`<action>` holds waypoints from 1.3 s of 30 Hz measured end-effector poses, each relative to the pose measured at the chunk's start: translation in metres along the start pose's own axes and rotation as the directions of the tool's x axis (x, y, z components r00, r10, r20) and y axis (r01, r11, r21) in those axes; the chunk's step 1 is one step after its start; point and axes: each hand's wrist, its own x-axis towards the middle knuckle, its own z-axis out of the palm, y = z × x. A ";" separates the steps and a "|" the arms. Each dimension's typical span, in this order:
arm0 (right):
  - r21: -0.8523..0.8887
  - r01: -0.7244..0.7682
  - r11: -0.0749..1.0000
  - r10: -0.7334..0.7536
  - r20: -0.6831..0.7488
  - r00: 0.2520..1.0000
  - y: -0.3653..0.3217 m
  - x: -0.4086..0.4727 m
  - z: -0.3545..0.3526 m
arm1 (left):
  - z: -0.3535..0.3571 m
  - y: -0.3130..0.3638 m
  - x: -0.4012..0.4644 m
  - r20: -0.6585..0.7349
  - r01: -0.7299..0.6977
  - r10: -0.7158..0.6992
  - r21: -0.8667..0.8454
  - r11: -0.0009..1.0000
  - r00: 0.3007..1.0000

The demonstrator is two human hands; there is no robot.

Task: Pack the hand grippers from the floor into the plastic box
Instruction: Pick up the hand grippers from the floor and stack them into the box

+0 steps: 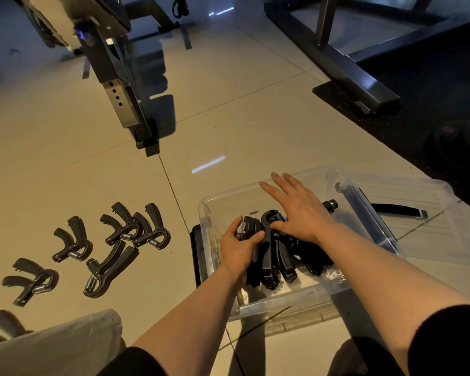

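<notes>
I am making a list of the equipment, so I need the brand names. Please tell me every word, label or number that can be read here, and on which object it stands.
None can be read.
Hand grippers on the floor: no print shows.
Hand grippers in the plastic box: dark and partly covered, nothing legible.
Plastic box: clear, no label visible.

We see bare tile between the loose hand grippers (111,237) and the plastic box (369,213), an open path; the box's far half lies free; its near half is crowded by packed grippers (280,256); a steel frame leg (125,104) stands beyond.
</notes>
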 end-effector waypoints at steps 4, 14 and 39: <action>0.046 -0.053 0.998 0.053 0.007 0.999 -0.008 -0.015 -0.007 | -0.015 0.027 -0.025 0.082 -0.061 0.054 0.093 0.994 0.995; 0.227 0.099 0.969 -0.075 -0.112 0.991 -0.127 -0.041 -0.059 | -0.155 0.094 -0.134 -0.208 -0.167 0.175 0.058 0.984 0.962; 0.209 0.519 0.829 -0.559 0.310 0.769 -0.449 0.008 0.199 | -0.474 -0.095 -0.141 -0.725 0.126 -0.106 -0.026 0.992 0.681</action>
